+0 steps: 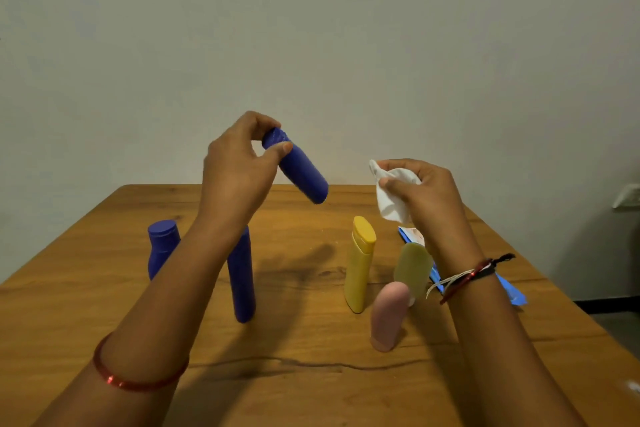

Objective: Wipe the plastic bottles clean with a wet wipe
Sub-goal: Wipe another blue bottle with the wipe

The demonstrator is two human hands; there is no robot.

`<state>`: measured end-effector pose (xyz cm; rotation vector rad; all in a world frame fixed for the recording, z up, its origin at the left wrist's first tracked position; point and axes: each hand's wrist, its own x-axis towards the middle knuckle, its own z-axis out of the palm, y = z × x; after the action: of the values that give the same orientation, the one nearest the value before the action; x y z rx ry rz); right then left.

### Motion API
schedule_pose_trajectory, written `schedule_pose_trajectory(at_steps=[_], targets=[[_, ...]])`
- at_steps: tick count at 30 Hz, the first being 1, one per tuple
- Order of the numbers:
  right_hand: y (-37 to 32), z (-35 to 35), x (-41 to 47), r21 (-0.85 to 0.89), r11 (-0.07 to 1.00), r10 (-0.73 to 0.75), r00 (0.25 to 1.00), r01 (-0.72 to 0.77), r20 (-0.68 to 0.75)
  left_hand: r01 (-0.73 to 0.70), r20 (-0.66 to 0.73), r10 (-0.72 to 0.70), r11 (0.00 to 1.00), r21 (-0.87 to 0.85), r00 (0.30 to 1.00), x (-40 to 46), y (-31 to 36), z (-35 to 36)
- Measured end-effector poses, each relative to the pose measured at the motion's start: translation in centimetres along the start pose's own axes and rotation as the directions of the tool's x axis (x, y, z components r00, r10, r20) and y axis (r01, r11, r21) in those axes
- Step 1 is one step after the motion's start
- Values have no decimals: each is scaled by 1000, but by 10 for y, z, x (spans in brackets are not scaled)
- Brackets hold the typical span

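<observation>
Bottles first: I've got one blue bottle (pixel 298 170) up in the air above the wooden table (pixel 311 374), tilted, cap end pinched between thumb and fingertips of my left hand (pixel 239 166), bottom end pointing down toward the yellow bottle (pixel 360 263). My right hand (pixel 422 191) is bunched around the wet wipe (pixel 391 194), just right of the lifted bottle and not touching it yet. So I'd say I'm between wipes, about to bring the cloth onto the body and rub while turning it. Two more blue bottles (pixel 242 274) stand left of the yellow one, and a green bottle (pixel 412 267) and a pink bottle (pixel 388 315) stand to its right. Behind those, probably the wipe packet (pixel 512 291), mostly hidden by my wrist.
</observation>
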<state>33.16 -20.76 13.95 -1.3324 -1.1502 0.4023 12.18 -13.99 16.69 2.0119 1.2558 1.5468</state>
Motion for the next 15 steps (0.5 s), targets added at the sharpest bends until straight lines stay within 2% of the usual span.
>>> schedule_pose_trajectory(at_steps=[5,15], targets=[[6,6,-1,-3,1000,9,1000,-9,23,32,193,-67,983,180,979,-6,-15,25],[13,19,0,8,998,57,997,-58,56,62,312,-146,963,264,939,-14,-33,44]])
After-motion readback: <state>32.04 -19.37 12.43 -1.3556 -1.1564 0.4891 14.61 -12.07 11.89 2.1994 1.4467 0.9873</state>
